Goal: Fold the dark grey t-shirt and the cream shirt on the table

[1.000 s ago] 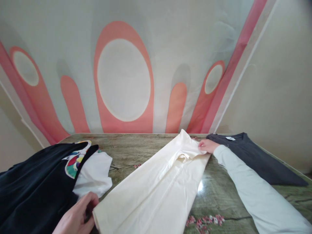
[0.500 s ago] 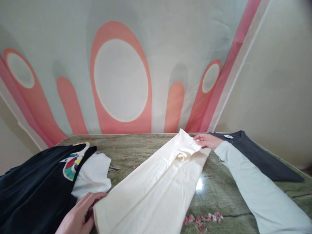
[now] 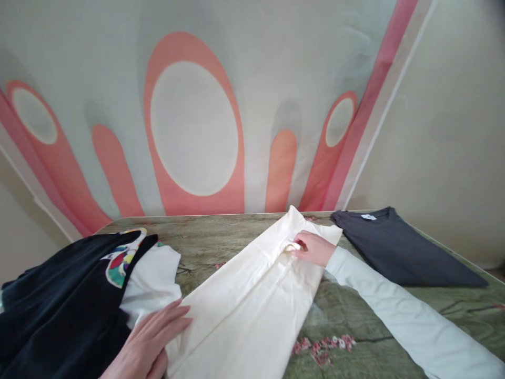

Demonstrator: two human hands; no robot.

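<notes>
A cream-coloured garment [image 3: 252, 295] lies folded in a long strip, slanting from the near edge up to the table's far side. On its near left edge my left hand [image 3: 152, 337] rests with fingers stretched out flat. Farther up the strip, my right hand [image 3: 313, 247] pinches a small bunched fold of the cream cloth between thumb and fingers. Part of the garment runs out of view at the bottom.
Black clothing [image 3: 67, 300] with a colourful print lies at the left, over a white garment [image 3: 153, 279]. A folded dark grey T-shirt [image 3: 406, 252] is at the far right. All sit on a wood-patterned table [image 3: 205, 231] with printed blossoms, against a painted wall [image 3: 256, 63].
My right hand has moved left and nearer, from the garment's far right corner to the fold in its middle. The corner now lies flat. My left hand has shifted right onto the cloth.
</notes>
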